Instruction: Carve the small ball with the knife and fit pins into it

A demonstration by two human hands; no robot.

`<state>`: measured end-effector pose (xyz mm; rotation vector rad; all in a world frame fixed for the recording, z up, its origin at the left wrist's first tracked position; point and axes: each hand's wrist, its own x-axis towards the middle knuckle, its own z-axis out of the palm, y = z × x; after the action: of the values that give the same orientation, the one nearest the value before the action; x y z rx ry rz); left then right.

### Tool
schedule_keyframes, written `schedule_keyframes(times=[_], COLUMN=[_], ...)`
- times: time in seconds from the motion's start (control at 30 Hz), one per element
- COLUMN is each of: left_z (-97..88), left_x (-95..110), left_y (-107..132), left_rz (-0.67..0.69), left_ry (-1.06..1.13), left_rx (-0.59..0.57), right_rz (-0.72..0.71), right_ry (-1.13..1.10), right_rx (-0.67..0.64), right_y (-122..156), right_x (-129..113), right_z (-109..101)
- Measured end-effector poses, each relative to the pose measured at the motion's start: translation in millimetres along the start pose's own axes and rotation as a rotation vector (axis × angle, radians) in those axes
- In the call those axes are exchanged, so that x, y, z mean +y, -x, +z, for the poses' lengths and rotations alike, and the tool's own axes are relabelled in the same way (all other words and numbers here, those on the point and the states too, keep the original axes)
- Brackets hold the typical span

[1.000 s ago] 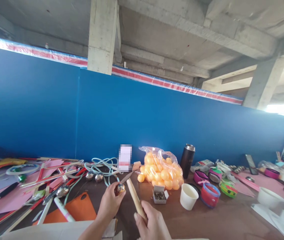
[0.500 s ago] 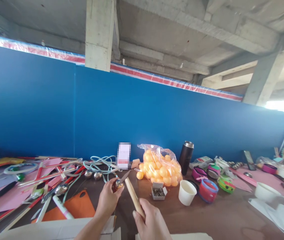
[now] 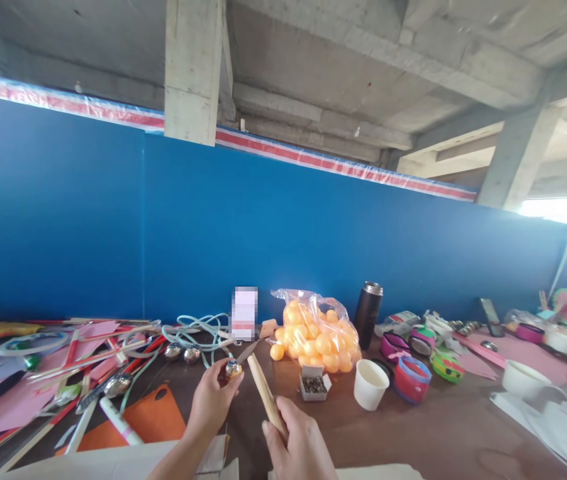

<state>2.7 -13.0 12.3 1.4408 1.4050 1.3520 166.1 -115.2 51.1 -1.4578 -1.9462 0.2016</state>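
Note:
Near the middle of the table, my left hand is closed around a small shiny metal ball with an orange glint on its underside. My right hand grips the pale wooden handle of a hammer, whose dark, tapered head is close beside the ball. Whether the head touches the ball I cannot tell. Just right of the hammer stands a small open box of tiny dark metal pieces. Behind it sits a clear bag full of orange balls, and one orange ball lies beside it.
A white paper cup, black bottle and colourful wristband-like rolls stand to the right. Leftward lie metal balls, pale blue tubing, an orange sheet and many sticks. A blue partition rises behind.
The view has shifted slightly, so everything sits a little farther left. Both hands keep their grips, with the hammer head still close to the ball.

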Motion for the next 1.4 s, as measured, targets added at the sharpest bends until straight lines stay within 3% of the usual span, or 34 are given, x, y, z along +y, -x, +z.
schedule_keyframes(times=[0.17,0.5,0.6,0.7,0.9,1.07,1.23,1.4], left_z=[-0.9,-2.8,-3.7,-3.7,-2.6,-1.5,-2.6,-4.0], left_x=[2.8,12.3,15.0,14.6,11.9,9.2,11.1,9.7], left_y=[0.6,4.8,5.9,5.6,4.5,4.0,4.4,2.9], left_rz=[-0.006,-0.047,-0.051,-0.029,-0.068,-0.009,-0.063,-0.009], left_ry=[0.010,0.000,-0.004,0.022,0.039,0.038,0.012,0.007], left_rx=[-0.010,-0.007,-0.008,-0.024,-0.012,-0.012,0.001,0.011], right_rz=[0.006,0.017,0.009,0.002,0.047,0.024,0.028,0.019], right_ry=[-0.051,0.017,-0.008,-0.014,0.041,-0.006,0.068,-0.020], right_rx=[0.058,-0.047,-0.022,0.008,-0.066,-0.035,-0.071,-0.029], right_y=[0.4,0.1,0.6,0.8,1.2,0.8,1.5,0.6], right_x=[1.2,1.4,0.2,-1.2,-2.2,-3.8,-0.6,-2.7], right_z=[-1.1,0.4,-1.2,-3.0,-2.5,-3.7,-1.0,-3.9])
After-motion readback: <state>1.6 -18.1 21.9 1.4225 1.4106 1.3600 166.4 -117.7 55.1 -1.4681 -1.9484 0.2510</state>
